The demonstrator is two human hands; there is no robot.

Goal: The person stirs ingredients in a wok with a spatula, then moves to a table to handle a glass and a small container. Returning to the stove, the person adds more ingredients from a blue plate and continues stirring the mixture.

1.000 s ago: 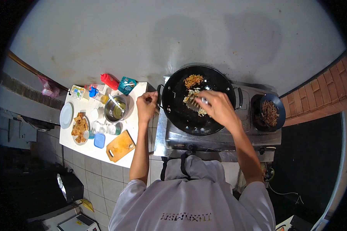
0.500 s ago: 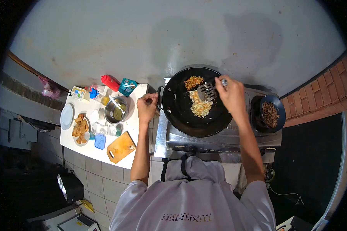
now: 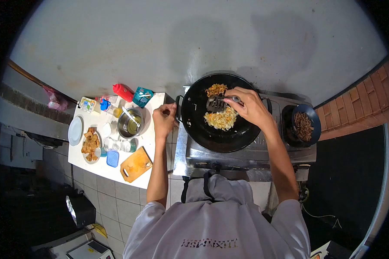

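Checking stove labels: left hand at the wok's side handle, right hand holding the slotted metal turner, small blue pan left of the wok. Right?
Wrong side: the head view shows the small blue pan right of the wok. Left hand at the side handle, right hand holding the slotted metal turner: correct.

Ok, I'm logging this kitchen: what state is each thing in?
Wok: uncovered, food in two heaps
Spatula: held in right hand
Left hand: gripping wok handle
Small pan: holding brown strips
Steel pot: uncovered, utensil inside
Plate: loaded with golden pieces
Cutting board: bits on it
Stove: flame hidden
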